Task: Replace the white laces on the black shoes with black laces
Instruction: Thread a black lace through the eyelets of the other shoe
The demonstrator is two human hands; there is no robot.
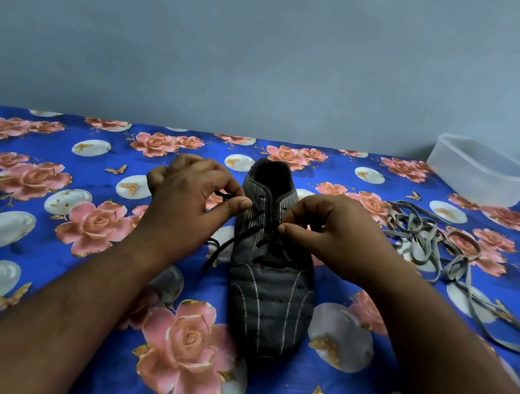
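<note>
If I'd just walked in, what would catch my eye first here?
A black shoe with thin white stripes stands mid-table on a vivid blue flowered cloth. The left hand and right hand pinch a black lace over it. White laces lie tangled to the right, near a clear tub.

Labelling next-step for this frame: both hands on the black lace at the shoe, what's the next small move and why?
Probably feed the lace end pinched by the left hand through the next open eyelet. The black lace crosses only the lower rows of the shoe; the eyelets near its collar look empty. The right hand pinches the other end at the centre. The white laces lie off to the right.
</note>
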